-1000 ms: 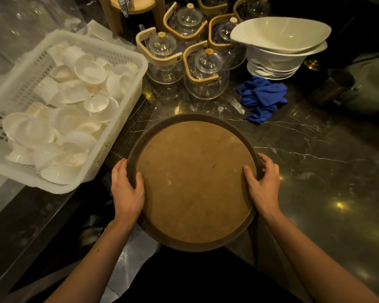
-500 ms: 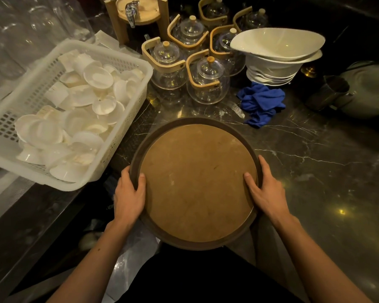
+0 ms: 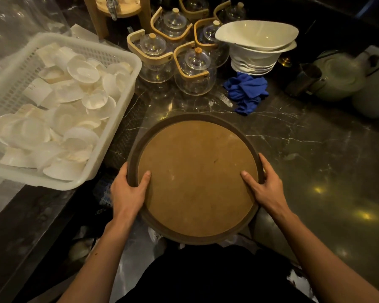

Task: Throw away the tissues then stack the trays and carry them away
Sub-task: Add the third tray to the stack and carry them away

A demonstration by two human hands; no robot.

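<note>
A round tray (image 3: 195, 178) with a dark brown rim and a tan cork-like floor lies in front of me, its near part overhanging the edge of the dark marble counter (image 3: 315, 162). Nothing lies on the tray. My left hand (image 3: 127, 191) grips the left rim, thumb on the inside. My right hand (image 3: 265, 184) grips the right rim the same way. Whether more trays sit underneath is hidden. No tissues are in sight.
A white plastic basket (image 3: 116, 119) full of small white dishes stands at the left. Behind the tray are several glass teapots (image 3: 195, 71) with wooden handles, a stack of white bowls (image 3: 258, 47), a blue cloth (image 3: 246, 90) and a metal pitcher (image 3: 304, 79).
Both hands have stayed on the tray's rim. The tray has shifted slightly toward me and my thumbs now reach further onto its floor.
</note>
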